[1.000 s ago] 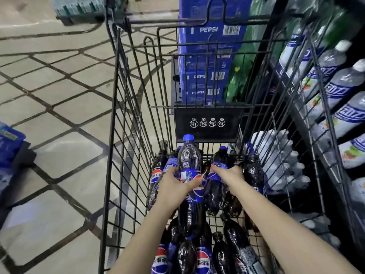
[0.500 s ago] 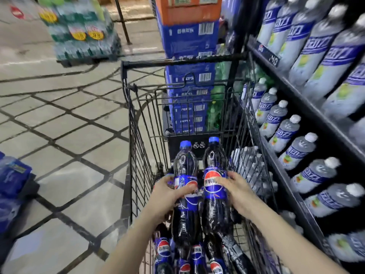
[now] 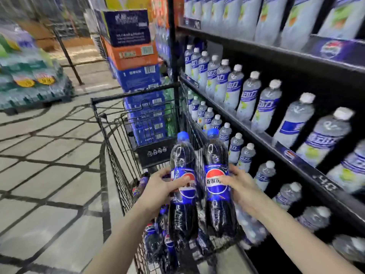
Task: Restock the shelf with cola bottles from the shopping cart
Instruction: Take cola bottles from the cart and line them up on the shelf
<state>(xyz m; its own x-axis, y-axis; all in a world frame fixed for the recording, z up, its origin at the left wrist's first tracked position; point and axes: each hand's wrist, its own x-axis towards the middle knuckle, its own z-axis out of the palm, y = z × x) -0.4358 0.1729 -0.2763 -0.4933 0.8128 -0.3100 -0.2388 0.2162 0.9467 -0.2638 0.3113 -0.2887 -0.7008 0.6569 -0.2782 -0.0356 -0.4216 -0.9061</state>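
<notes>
Both hands grip at the label band: the left hand (image 3: 158,191) wraps the middle of one dark plastic cola bottle with a blue cap (image 3: 182,186), thumb laid across the red, white and blue label, and the right hand (image 3: 240,186) clasps a second, matching cola bottle (image 3: 216,184) from its far side, fingers curled over the label. The two bottles stand upright and close beside each other, held above the black wire shopping cart (image 3: 110,135), where more cola bottles (image 3: 156,240) lie piled in the basket.

To the right, the black metal shelf (image 3: 256,133) carries rows of pale grey bottles with white caps (image 3: 248,95); no free slot for cola is visible from here, and the view is blurred.

These bottles look full, so each should be fairly heavy for a single hand, with the weight sitting low. The plastic wall is likely stiff under pressure yet smooth, and the glossy label may slip. Holding at the waist under the shoulder, as both hands do, seems the sound choice; the neck would suit a short carry only. They should bear a knock, though a shaken one could foam. Stacked blue and orange cardboard cases (image 3: 136,76) stand beyond the cart.
</notes>
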